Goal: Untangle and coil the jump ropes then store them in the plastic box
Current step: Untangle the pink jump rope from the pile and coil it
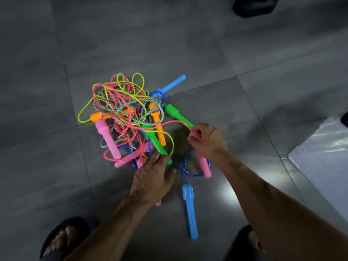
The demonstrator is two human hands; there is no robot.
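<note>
Fingers of the right hand (205,142) pinch a pink handle (206,167); left hand (152,178) lies flat, pinning the tangle (128,117). Draw the pink cord out slowly.

I've got open floor (131,44) beyond and left of the rope tangle (128,117) — right side's hemmed by the plastic box (323,147), and a blue handle (190,210) lies near my feet.

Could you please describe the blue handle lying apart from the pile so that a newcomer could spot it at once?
Start at the tangled heap of ropes on the grey floor tiles, then look nearer the person, between the two forearms. There the light blue handle lies alone on bare tile. Unlike the other blue handle on the pile's far side, nothing overlaps it.
</note>
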